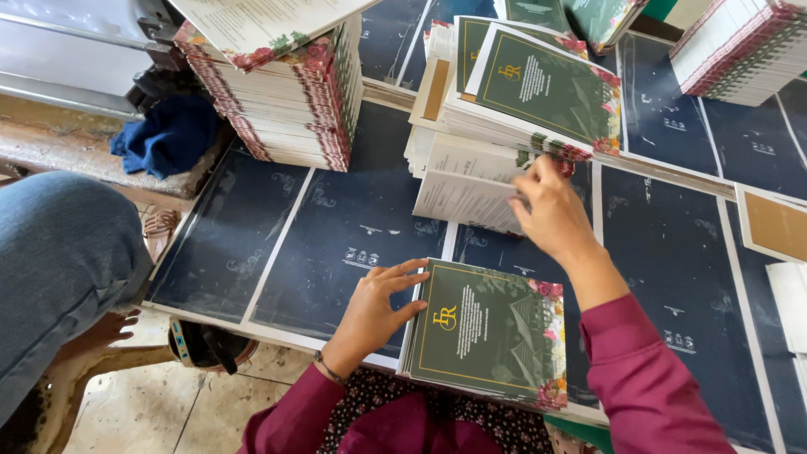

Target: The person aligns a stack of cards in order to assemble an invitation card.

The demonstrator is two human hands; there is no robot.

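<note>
At the near edge of the table (277,252), which is covered with dark printed sheets, lies a low stack of green cards (487,332) with floral corners and gold borders. The left hand (374,307) rests against the stack's left side, fingers spread, fingertips touching the top card's edge. Its far right corner slips under a maroon sleeve. Farther in, the right hand (551,210) pinches the corner of a card on a taller, slanted pile of cards (513,118); the fingertips are hidden behind the paper, so the exact grip is hard to make out. Toward the far left corner stands a tall card stack (290,92), its top cut off by the frame. A blue cloth (168,134) lies beside it off the table. Another stack (740,50) at the far right is cropped.
</note>
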